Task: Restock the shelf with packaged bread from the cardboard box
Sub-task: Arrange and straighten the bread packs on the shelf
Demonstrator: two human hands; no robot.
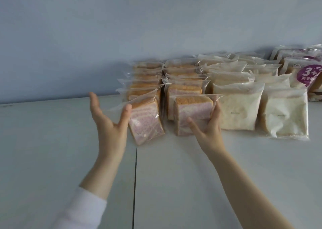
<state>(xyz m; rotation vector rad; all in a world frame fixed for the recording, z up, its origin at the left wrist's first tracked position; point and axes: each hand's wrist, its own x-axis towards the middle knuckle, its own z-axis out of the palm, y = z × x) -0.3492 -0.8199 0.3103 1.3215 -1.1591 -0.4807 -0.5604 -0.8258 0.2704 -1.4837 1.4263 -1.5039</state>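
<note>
Bread pack (193, 110) gripped by your right hand (207, 129), probably squaring row toward shelf (52, 141) back edge; left hand (108, 124) spread, steadied neighbouring pack (146, 122).

The left front pack (146, 122) and the right front pack (193, 112) show slices marbled pink-purple and white under an orange-brown crust, in clear glossy wrap. The rows behind (148, 77) show orange-brown crusts too. The cream packs (238, 110) are off-white with a fine speckle. The labelled packs (306, 75) carry a round purple patch with white print. The shelf (52, 141) is pale grey-white with one dark seam (135, 176). The wall (122, 28) is pale blue-grey. The sleeve (81, 209) is white.
</note>
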